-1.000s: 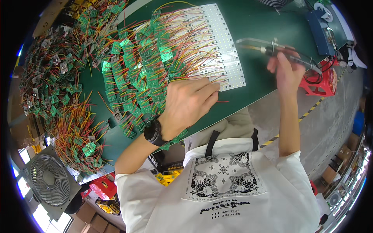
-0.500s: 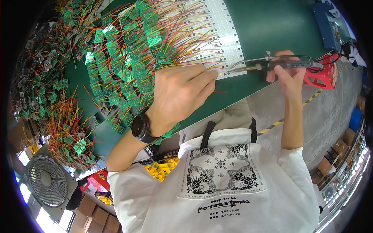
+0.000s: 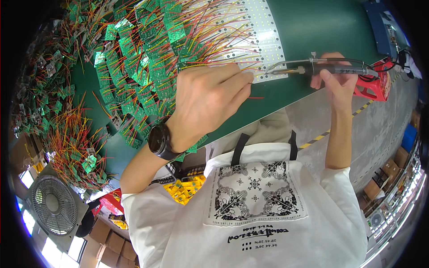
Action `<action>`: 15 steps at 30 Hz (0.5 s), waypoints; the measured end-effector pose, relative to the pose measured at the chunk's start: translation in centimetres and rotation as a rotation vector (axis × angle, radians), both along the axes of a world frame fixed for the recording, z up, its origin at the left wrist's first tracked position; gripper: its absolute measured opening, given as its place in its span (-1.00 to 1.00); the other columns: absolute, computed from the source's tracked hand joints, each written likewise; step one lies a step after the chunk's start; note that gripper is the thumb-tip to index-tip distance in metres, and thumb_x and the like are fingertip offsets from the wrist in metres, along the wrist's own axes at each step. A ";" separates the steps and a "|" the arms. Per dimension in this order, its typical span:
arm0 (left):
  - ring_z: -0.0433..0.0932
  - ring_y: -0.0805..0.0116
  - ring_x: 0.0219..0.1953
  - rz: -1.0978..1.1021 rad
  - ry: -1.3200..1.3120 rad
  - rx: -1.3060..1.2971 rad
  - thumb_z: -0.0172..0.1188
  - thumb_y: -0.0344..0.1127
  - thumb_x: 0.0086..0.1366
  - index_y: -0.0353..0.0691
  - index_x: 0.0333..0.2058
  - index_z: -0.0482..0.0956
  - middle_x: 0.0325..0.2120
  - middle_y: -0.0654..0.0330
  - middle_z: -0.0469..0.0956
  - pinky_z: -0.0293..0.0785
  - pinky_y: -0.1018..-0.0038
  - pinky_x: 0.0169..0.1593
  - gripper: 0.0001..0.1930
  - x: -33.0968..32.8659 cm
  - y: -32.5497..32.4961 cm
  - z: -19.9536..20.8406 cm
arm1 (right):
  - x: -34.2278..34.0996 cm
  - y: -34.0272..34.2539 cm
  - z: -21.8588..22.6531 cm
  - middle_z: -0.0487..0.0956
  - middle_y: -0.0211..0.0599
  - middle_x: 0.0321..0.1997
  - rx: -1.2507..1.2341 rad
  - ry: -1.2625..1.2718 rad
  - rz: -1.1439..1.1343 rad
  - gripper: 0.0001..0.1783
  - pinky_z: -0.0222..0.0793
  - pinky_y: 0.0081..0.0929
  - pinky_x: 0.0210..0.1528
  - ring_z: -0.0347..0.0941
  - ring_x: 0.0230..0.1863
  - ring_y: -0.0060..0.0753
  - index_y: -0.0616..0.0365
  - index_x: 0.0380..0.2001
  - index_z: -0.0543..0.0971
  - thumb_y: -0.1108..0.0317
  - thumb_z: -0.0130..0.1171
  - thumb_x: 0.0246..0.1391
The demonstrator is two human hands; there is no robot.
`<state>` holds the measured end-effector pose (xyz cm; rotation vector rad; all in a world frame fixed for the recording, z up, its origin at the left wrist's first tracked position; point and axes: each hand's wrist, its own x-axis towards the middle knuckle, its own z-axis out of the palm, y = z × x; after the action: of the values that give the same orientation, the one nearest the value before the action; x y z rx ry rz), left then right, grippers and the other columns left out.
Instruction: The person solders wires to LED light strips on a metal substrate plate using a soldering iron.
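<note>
My left hand (image 3: 212, 96), with a black watch on its wrist, is closed in a pinch over the near edge of a white dotted circuit panel (image 3: 270, 42). Its fingertips are mostly hidden, so what they grip does not show. A short red wire (image 3: 256, 98) pokes out beside the knuckles. In my right hand (image 3: 336, 82) is a soldering iron (image 3: 328, 69) with a thin curved feed tube (image 3: 290, 62) along it. The iron's tip points left onto the panel, just right of my left fingertips. Rows of green circuit boards (image 3: 156, 67) with red and yellow wires spread left of the panel.
The work lies on a green tabletop (image 3: 324, 31). Piled wired boards (image 3: 73, 156) cover its left end. A blue device (image 3: 382, 31) stands at the far right, with a red stand (image 3: 379, 87) near the edge. Below left are a fan (image 3: 52, 203) and a basket of yellow parts (image 3: 184, 190).
The whole view has shifted slightly, so panel, hands and iron sit a little higher and further right. Both hands keep nearly the same pose, with the iron's tip still at the panel.
</note>
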<state>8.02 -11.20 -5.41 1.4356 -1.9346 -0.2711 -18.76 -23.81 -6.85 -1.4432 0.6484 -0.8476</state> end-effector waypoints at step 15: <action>0.50 0.31 -0.63 -0.001 -0.036 -0.005 0.32 -0.44 -0.05 -0.21 -0.45 0.65 -0.60 0.24 0.53 0.41 0.48 -0.56 -0.88 0.1 0.2 -0.1 | -0.2 -0.2 -0.3 0.54 -0.12 -0.46 -0.008 -0.075 -0.027 -0.72 0.35 -0.56 -0.65 0.47 -0.63 -0.37 0.45 -0.19 0.45 0.53 0.18 0.03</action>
<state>8.12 -11.05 -5.46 1.4456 -1.9631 -0.2426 -18.99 -24.05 -7.16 -1.4056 0.6102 -0.9219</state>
